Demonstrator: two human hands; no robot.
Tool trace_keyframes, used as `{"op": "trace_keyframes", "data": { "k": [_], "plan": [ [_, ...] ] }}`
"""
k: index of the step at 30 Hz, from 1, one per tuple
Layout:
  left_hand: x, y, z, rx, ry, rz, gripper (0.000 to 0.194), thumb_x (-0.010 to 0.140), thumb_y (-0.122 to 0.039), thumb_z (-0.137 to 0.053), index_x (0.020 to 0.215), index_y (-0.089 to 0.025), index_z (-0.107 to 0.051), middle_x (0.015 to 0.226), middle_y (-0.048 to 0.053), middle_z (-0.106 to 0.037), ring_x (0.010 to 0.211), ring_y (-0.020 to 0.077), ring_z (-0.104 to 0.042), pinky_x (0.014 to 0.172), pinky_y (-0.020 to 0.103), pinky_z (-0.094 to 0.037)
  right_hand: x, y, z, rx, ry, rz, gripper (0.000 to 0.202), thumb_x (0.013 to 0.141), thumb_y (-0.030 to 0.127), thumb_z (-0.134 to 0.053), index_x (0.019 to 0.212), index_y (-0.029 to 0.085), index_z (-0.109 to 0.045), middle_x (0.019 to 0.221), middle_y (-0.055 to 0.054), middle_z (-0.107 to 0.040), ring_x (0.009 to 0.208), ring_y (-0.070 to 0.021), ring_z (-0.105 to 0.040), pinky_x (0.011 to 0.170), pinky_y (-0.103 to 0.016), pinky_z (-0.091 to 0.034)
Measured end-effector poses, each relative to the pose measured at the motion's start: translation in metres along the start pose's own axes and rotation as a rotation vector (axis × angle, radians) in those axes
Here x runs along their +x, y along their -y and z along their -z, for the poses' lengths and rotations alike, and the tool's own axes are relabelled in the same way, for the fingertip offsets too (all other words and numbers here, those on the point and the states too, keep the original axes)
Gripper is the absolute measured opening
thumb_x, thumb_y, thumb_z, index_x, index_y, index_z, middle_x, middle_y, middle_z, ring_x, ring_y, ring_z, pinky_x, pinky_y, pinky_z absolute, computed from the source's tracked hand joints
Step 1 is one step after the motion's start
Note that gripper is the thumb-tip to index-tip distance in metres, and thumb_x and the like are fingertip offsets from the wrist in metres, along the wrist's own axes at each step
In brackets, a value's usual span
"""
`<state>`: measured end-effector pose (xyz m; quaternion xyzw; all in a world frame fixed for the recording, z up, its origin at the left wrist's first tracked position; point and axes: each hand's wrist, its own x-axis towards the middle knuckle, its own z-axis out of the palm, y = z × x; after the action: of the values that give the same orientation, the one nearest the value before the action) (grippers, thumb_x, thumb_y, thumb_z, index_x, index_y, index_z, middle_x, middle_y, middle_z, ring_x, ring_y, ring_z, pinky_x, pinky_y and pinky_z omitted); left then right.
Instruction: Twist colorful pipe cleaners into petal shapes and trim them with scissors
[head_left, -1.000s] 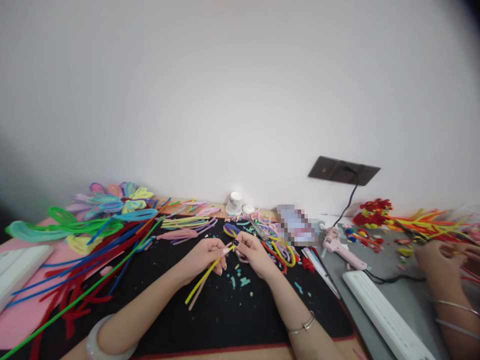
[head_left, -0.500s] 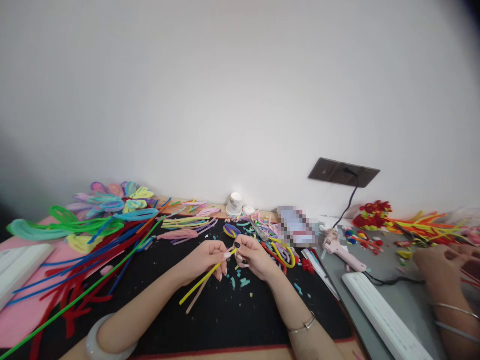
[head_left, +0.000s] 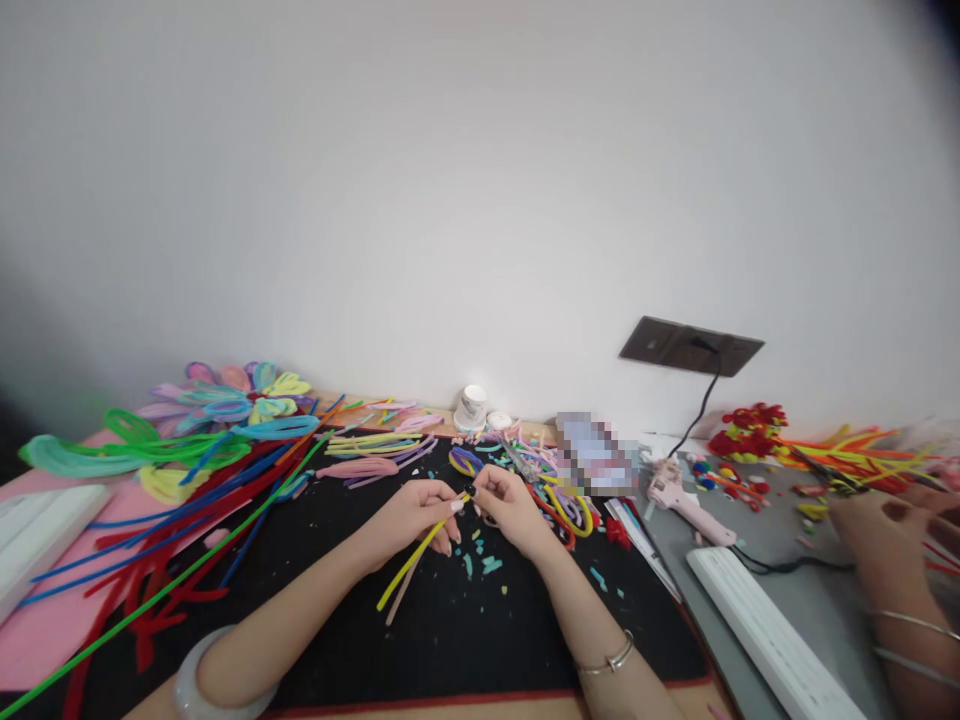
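Note:
Between my hands, over the black mat [head_left: 337, 640], is a yellow pipe cleaner [head_left: 409, 568] with a pale pinkish-brown one [head_left: 403, 592] beside it. My left hand [head_left: 424, 515] pinches the pair between thumb and fingers, and their free ends slant down toward me. At the upper end, the fingertips of my right hand [head_left: 504, 505] close on the tip of the yellow pipe cleaner. The exact join between the fingertips is hidden. Small teal clippings [head_left: 487, 565] lie on the mat below my right hand.
Bundles of coloured pipe cleaners [head_left: 172, 520] spread at left. A white cup [head_left: 471, 408] stands by the wall. A phone [head_left: 594, 455], a pink glue gun [head_left: 690, 510] and a white power strip [head_left: 772, 635] lie to the right. Another person's hands [head_left: 885, 530] work at far right.
The lower ends of the two pipe cleaners have swung slightly right and hang a little steeper. Both my hands keep their pinch in nearly the same place.

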<state>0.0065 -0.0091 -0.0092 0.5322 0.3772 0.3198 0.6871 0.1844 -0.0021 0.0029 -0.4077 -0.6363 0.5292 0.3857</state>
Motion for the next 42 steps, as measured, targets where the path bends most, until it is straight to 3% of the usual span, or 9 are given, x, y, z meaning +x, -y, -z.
{"op": "trace_keyframes", "data": {
  "k": [12,20,25,31,36,42],
  "plan": [
    [-0.004,-0.005,-0.004,0.146,0.022,-0.025,0.029,0.076,-0.039,-0.057,0.065,-0.012,-0.057,0.062,0.005,-0.068,0.050,0.0137,-0.062,0.052,0.024,-0.047,-0.002,0.000,-0.007,-0.506,-0.079,0.189,0.015,0.080,0.020,-0.049,0.065,0.017,-0.047,0.056,0.005,-0.046,0.051,-0.0087,-0.039,0.051,-0.021,-0.029],
    [-0.004,-0.005,-0.005,0.200,0.035,0.013,0.028,0.075,-0.039,-0.058,0.067,-0.012,-0.058,0.063,0.007,-0.069,0.049,0.0139,-0.062,0.048,0.021,-0.043,-0.003,0.001,-0.008,-0.266,0.002,0.100,0.005,0.077,0.015,-0.049,0.073,0.017,-0.052,0.057,0.005,-0.049,0.051,-0.0091,-0.043,0.050,-0.020,-0.032],
    [-0.003,-0.003,-0.003,0.167,0.069,0.033,0.029,0.073,-0.041,-0.059,0.073,-0.012,-0.062,0.062,0.006,-0.069,0.051,0.0151,-0.062,0.051,0.023,-0.045,-0.001,0.001,-0.003,-0.263,-0.142,0.131,0.010,0.078,0.020,-0.050,0.068,0.018,-0.050,0.055,0.004,-0.049,0.049,-0.0096,-0.042,0.049,-0.021,-0.033],
    [-0.002,-0.004,0.000,0.348,0.070,-0.094,0.032,0.076,-0.041,-0.055,0.069,-0.012,-0.066,0.059,0.004,-0.069,0.043,0.0094,-0.049,0.045,0.019,-0.034,0.001,-0.001,0.004,-0.242,-0.293,0.144,0.013,0.079,0.025,-0.049,0.068,0.018,-0.048,0.054,0.004,-0.047,0.046,-0.0097,-0.041,0.044,-0.021,-0.031],
    [-0.004,-0.003,0.000,0.381,0.087,-0.113,0.032,0.077,-0.040,-0.054,0.062,-0.013,-0.064,0.059,0.005,-0.069,0.043,0.0096,-0.046,0.045,0.019,-0.031,0.001,0.004,0.003,-0.098,-0.195,0.050,0.009,0.077,0.027,-0.051,0.074,0.018,-0.048,0.051,0.006,-0.046,0.039,-0.0077,-0.038,0.038,-0.019,-0.030],
    [-0.004,-0.001,-0.001,0.377,0.095,-0.115,0.029,0.078,-0.037,-0.052,0.067,-0.013,-0.063,0.060,0.004,-0.069,0.042,0.0086,-0.043,0.044,0.019,-0.028,-0.001,0.010,0.000,-0.056,-0.073,-0.019,0.006,0.073,0.021,-0.054,0.070,0.017,-0.050,0.049,0.006,-0.049,0.037,-0.0058,-0.037,0.037,-0.017,-0.028]
  ]
}}
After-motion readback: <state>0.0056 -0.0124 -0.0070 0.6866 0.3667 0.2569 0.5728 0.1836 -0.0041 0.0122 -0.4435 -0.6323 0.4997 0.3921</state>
